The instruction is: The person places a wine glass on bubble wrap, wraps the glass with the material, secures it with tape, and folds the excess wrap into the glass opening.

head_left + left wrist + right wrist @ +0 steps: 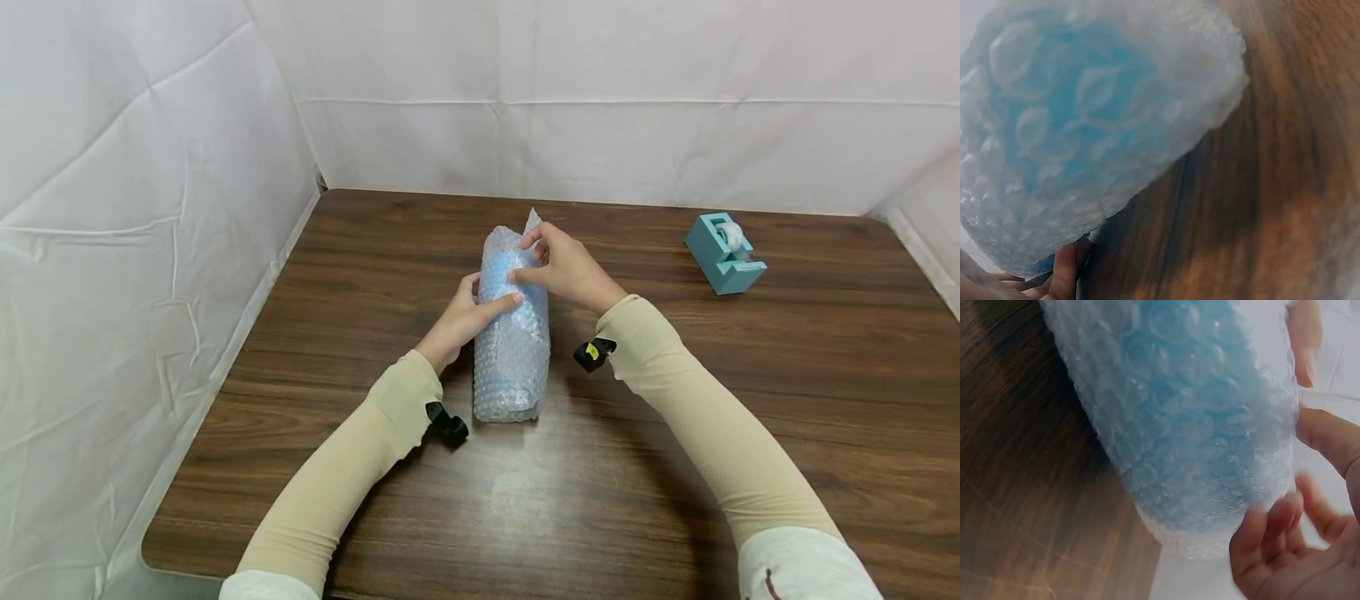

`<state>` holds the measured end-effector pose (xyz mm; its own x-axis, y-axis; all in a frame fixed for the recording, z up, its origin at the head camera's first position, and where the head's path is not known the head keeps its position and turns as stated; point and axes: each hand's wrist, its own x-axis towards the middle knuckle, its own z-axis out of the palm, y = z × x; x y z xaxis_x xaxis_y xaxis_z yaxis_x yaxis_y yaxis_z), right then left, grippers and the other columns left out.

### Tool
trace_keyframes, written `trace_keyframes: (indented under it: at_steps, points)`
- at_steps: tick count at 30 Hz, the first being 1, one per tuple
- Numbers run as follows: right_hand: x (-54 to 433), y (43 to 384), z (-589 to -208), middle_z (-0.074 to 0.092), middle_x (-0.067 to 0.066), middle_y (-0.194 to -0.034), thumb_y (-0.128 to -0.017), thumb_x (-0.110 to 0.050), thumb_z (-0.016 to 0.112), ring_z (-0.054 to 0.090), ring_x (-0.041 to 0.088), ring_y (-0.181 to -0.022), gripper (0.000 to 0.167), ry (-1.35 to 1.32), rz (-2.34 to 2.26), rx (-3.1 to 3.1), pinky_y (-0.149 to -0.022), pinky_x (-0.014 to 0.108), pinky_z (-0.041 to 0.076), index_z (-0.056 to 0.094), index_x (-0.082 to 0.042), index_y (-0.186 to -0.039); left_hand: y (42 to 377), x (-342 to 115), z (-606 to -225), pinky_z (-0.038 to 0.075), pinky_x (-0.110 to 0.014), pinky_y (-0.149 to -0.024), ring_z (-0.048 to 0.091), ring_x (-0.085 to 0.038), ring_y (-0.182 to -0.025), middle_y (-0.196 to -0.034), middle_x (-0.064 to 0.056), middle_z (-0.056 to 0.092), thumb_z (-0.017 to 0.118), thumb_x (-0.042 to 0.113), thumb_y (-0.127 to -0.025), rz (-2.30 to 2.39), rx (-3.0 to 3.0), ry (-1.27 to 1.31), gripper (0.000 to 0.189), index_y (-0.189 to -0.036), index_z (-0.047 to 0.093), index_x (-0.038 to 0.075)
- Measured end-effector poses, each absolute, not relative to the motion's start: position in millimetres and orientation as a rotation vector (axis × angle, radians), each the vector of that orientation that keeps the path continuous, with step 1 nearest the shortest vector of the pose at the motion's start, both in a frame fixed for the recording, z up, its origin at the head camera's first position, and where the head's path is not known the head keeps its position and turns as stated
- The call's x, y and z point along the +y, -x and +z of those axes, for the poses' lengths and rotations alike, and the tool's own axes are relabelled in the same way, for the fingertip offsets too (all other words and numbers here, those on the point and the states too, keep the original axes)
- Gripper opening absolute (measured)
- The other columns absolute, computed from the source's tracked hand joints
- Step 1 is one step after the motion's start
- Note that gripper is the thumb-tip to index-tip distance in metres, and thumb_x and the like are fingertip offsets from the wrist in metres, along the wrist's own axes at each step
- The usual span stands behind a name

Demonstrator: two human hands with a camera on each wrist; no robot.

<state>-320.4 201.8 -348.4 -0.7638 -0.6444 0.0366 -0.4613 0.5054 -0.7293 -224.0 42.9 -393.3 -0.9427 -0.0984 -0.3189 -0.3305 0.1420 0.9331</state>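
A bubble-wrapped bundle (pixel 512 358), with something blue showing through the clear wrap, lies lengthwise near the middle of the table. On its left side my left hand (pixel 474 312) grips it, the thumb across the top and the fingers around the side. My right hand (pixel 566 265) is over the far right part, thumb and bent fingertips apart on the wrap. A pointed flap of wrap (pixel 532 221) sticks up beyond these fingers. In the right wrist view the right hand (pixel 1304 519) meets the bundle's edge. The bundle's near end (pixel 1097 106) fills much of the left wrist view.
A teal tape dispenser (pixel 723 254) with a roll of clear tape stands at the back right of the brown wooden table (pixel 360 250). White cloth walls (pixel 600 100) enclose the back and sides.
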Motion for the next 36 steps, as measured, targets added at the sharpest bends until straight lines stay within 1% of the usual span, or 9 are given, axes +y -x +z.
trace_keyframes:
  at_steps: [4, 7, 9, 12, 17, 20, 25, 33, 36]
  points:
    - [203, 326, -353, 0.039, 0.02, -0.132, -0.082, -0.036, 0.076, 0.048, 0.031, -0.114, 0.085, 0.739, -1.136, 2.431, -0.092, 0.045, 0.046, 0.027, -0.009, -0.145, 223, 42, -393, 0.033, -0.048, -0.111, 0.039, -0.03, -0.134, -0.153, -0.011, 0.026, 0.068, 0.049, -0.085, 1.883, 2.233, 0.423, 0.091, -0.152, 0.015, 0.017]
    - [204, 332, -357, 0.024, 0.022, -0.152, -0.08, -0.046, 0.074, 0.037, 0.036, -0.134, 0.111, 0.611, -1.119, 2.364, -0.106, 0.052, 0.038, -0.002, -0.014, -0.155, 222, 42, -392, 0.033, -0.049, -0.111, 0.038, -0.03, -0.135, -0.154, -0.011, 0.024, 0.068, 0.049, -0.085, 1.877, 2.235, 0.421, 0.091, -0.152, 0.015, 0.018]
    - [205, 335, -361, 0.018, 0.019, -0.157, -0.081, -0.05, 0.072, 0.03, 0.036, -0.141, 0.118, 0.545, -1.116, 2.305, -0.11, 0.053, 0.033, -0.015, -0.017, -0.153, 222, 42, -392, 0.033, -0.049, -0.111, 0.038, -0.03, -0.136, -0.154, -0.011, 0.024, 0.068, 0.049, -0.085, 1.875, 2.235, 0.421, 0.091, -0.153, 0.014, 0.018]
    - [205, 336, -365, 0.015, 0.015, -0.159, -0.083, -0.047, 0.071, 0.025, 0.032, -0.144, 0.119, 0.451, -1.186, 2.169, -0.113, 0.05, 0.03, -0.024, -0.021, -0.151, 222, 42, -392, 0.034, -0.049, -0.111, 0.037, -0.03, -0.136, -0.155, -0.01, 0.023, 0.068, 0.05, -0.085, 1.87, 2.239, 0.421, 0.092, -0.153, 0.014, 0.019]
    - [200, 331, -369, 0.011, 0.013, -0.16, -0.086, -0.034, 0.07, 0.027, 0.03, -0.143, 0.115, 0.327, -1.364, 1.974, -0.114, 0.049, 0.03, -0.025, -0.025, -0.15, 221, 41, -392, 0.035, -0.049, -0.11, 0.039, -0.03, -0.134, -0.154, -0.01, 0.024, 0.068, 0.048, -0.085, 1.876, 2.238, 0.419, 0.092, -0.153, 0.014, 0.018]
    - [197, 328, -371, 0.001, 0.011, -0.161, -0.086, -0.035, 0.07, 0.024, 0.031, -0.144, 0.115, 0.297, -1.401, 1.932, -0.113, 0.051, 0.03, -0.026, -0.026, -0.15, 220, 41, -393, 0.035, -0.048, -0.11, 0.04, -0.03, -0.134, -0.154, -0.01, 0.024, 0.068, 0.048, -0.085, 1.881, 2.236, 0.416, 0.092, -0.153, 0.014, 0.018]
    - [194, 324, -374, -0.015, 0.005, -0.161, -0.085, -0.038, 0.071, 0.014, 0.029, -0.147, 0.118, 0.273, -1.402, 1.939, -0.116, 0.049, 0.026, -0.026, -0.025, -0.15, 219, 41, -393, 0.035, -0.049, -0.109, 0.04, -0.03, -0.133, -0.154, -0.01, 0.024, 0.069, 0.048, -0.085, 1.885, 2.231, 0.412, 0.092, -0.152, 0.014, 0.018]
    - [192, 319, -376, -0.012, 0.01, -0.161, -0.085, -0.035, 0.069, 0.014, 0.033, -0.146, 0.115, 0.226, -1.423, 1.963, -0.116, 0.05, 0.022, -0.024, -0.021, -0.15, 219, 42, -393, 0.033, -0.051, -0.11, 0.036, -0.032, -0.136, -0.156, -0.011, 0.02, 0.069, 0.049, -0.084, 1.861, 2.239, 0.423, 0.093, -0.153, 0.014, 0.02]
    - [193, 320, -380, 0.0, 0.013, -0.161, -0.086, -0.036, 0.069, 0.022, 0.033, -0.144, 0.111, 0.225, -1.449, 1.914, -0.115, 0.05, 0.026, -0.017, -0.018, -0.153, 219, 42, -393, 0.034, -0.05, -0.11, 0.037, -0.032, -0.136, -0.156, -0.011, 0.021, 0.069, 0.048, -0.084, 1.858, 2.24, 0.428, 0.093, -0.153, 0.013, 0.02]
